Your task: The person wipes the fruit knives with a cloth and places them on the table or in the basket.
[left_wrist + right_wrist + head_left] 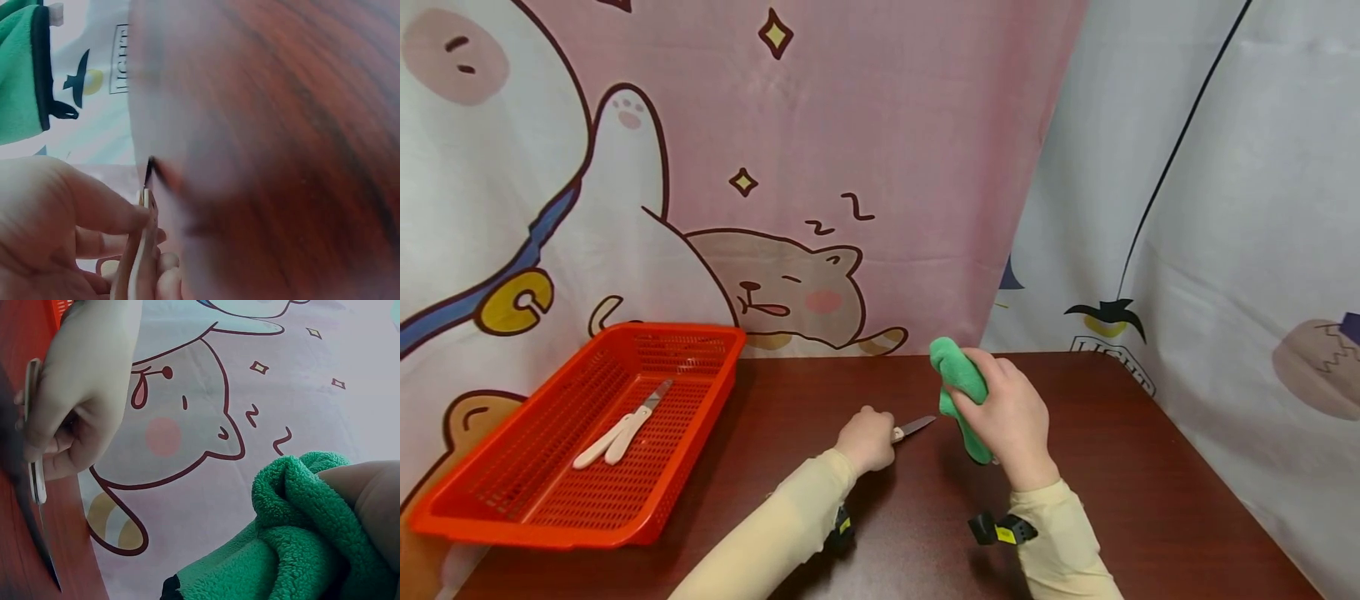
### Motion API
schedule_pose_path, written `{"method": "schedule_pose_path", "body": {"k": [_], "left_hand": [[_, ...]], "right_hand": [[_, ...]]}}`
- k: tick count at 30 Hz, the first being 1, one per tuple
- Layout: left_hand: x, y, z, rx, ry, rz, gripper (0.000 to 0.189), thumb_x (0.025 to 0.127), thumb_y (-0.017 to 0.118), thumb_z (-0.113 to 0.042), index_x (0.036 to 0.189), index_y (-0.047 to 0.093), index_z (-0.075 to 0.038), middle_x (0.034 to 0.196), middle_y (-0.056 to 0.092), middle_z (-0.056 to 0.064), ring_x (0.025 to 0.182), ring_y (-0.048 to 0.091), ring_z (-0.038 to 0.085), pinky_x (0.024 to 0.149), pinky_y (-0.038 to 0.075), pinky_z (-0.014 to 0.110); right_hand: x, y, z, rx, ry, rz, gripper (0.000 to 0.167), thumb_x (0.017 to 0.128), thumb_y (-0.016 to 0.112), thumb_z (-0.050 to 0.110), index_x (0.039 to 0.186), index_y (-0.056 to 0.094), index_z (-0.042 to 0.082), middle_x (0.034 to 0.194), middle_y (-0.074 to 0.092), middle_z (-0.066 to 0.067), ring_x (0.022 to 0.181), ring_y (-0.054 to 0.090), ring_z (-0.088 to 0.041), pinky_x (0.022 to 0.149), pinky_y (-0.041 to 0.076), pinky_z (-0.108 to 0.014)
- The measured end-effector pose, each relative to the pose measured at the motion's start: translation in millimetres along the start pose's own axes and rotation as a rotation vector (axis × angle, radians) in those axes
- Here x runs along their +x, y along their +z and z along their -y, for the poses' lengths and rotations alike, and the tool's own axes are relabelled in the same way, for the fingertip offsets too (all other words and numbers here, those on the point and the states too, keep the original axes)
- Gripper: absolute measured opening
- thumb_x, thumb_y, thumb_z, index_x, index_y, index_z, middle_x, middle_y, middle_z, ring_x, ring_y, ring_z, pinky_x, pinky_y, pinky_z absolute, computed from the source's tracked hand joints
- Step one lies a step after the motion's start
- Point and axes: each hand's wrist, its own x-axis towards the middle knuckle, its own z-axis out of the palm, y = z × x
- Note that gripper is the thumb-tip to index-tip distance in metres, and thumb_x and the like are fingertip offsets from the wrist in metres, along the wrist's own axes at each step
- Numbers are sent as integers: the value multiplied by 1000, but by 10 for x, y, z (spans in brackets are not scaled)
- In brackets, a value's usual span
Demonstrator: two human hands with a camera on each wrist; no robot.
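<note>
The left hand (867, 440) is gripping a small knife (914, 428) against the table (1120, 467); the right hand (1011, 417) is clutching a green cloth (958, 385) (bunched up) just beside the blade.

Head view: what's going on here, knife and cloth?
A person sits at a dark wooden table. The left hand grips a small knife by its handle, blade pointing toward the right hand, which holds a bunched green cloth just above the table. Cloth and blade look apart at this moment. To the left, an orange basket holds another pale-handled utensil, possibly two lying together.
</note>
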Motion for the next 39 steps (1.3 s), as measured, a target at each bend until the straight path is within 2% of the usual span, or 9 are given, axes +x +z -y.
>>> {"method": "schedule_pose_path", "body": {"k": [4, 8, 13, 15, 17, 21, 24, 31, 39], "left_hand": [[-23, -49, 35, -56, 24, -3, 12, 86, 72, -9, 85, 61, -5, 73, 53, 5, 76, 51, 22, 64, 46, 33], [-55, -120, 95, -169, 49, -43, 14, 86, 67, -2, 79, 56, -6, 70, 50, 4, 72, 47, 20, 64, 44, 33], [-109, -259, 164, -390, 65, -133, 7, 95, 61, -4, 89, 59, -4, 75, 54, 2, 68, 49, 18, 63, 44, 33], [-133, -317, 184, -505, 59, -153, 3, 97, 60, -5, 96, 61, -3, 79, 57, 3, 69, 52, 18, 63, 45, 32], [-158, -364, 199, -631, 52, -160, 7, 98, 58, -4, 103, 62, -1, 84, 60, 6, 73, 56, 21, 64, 47, 32], [-209, -435, 229, -882, 32, -135, 16, 100, 54, -2, 114, 59, 1, 90, 63, 12, 76, 59, 24, 65, 50, 34], [-243, -477, 246, -1012, 31, -104, 21, 102, 52, -4, 121, 56, 4, 92, 63, 12, 74, 58, 20, 65, 51, 33], [-322, -551, 258, -1201, 80, -23, 26, 103, 51, -8, 126, 52, 5, 95, 63, 10, 74, 56, 16, 62, 47, 25], [-375, -559, 259, -1421, 191, 51, 28, 104, 45, -4, 127, 47, 12, 93, 63, 4, 73, 56, 11, 62, 49, 21]], "right_hand": [[5, 1, -12, -3, -5, -2, 52, 80, 81, 26, 128, 61, 22, 102, 65, -9, 86, 62, -26, 62, 51, -49], [6, -3, -17, 1, -10, -8, 52, 80, 81, 26, 128, 61, 22, 102, 65, -9, 85, 62, -26, 62, 50, -49], [5, -5, -14, 11, -15, -17, 51, 80, 81, 25, 127, 62, 22, 103, 65, -10, 87, 62, -27, 63, 51, -49], [6, -6, -12, 13, -21, -25, 51, 80, 81, 25, 127, 62, 22, 103, 65, -10, 87, 62, -27, 63, 51, -49], [8, -7, -11, 19, -32, -40, 51, 80, 81, 25, 127, 62, 22, 102, 65, -9, 87, 62, -27, 64, 51, -49], [10, 1, -7, 33, -64, -85, 52, 79, 82, 24, 127, 63, 22, 101, 65, -9, 87, 61, -26, 64, 52, -49], [7, 13, 4, 44, -93, -121, 53, 78, 84, 23, 127, 63, 21, 101, 65, -9, 87, 61, -26, 64, 52, -49], [-4, 55, 37, 80, -180, -184, 54, 76, 85, 22, 126, 65, 22, 100, 65, -8, 87, 61, -26, 64, 51, -47], [-19, 108, 98, 90, -254, -186, 57, 73, 88, 22, 126, 66, 20, 100, 64, -9, 85, 62, -27, 65, 53, -46]]}}
